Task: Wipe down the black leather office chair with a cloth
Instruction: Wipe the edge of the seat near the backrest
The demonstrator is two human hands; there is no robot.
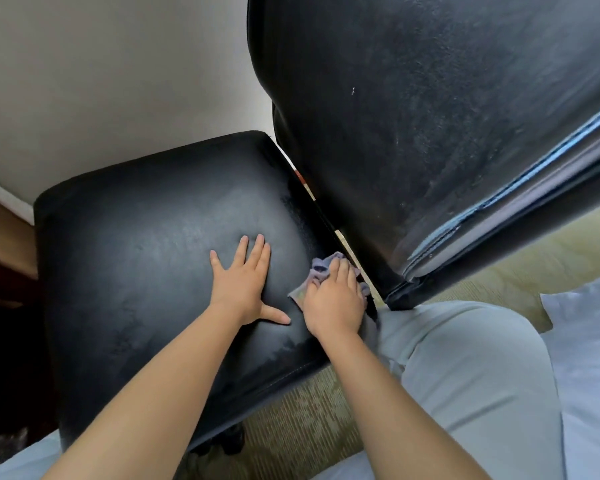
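Chair: the black leather seat (146, 244) fills the left and middle of the view; the backrest (413, 133) rises at the right, with a narrow gap between the two.
Left hand (245, 285): laid flat on the seat near its middle, fingers straight and spread, holding nothing (it looks to be steadying the chair).
Right hand (336, 296): pressed down on the cloth (321, 270), fingers bent over it, at the seat's right edge just beside the gap.
Cloth: grey-purple and bunched, mostly hidden under the hand, touching the leather.
Seat surface: dull, hazy patches show toward the near and right edges.
Step in hand: probably wiping the seat's rear edge by the backrest.
Doing it well: keep the left palm planted so the chair cannot swivel, press evenly, overlap strokes along the seam, then work outward across the hazy patches.
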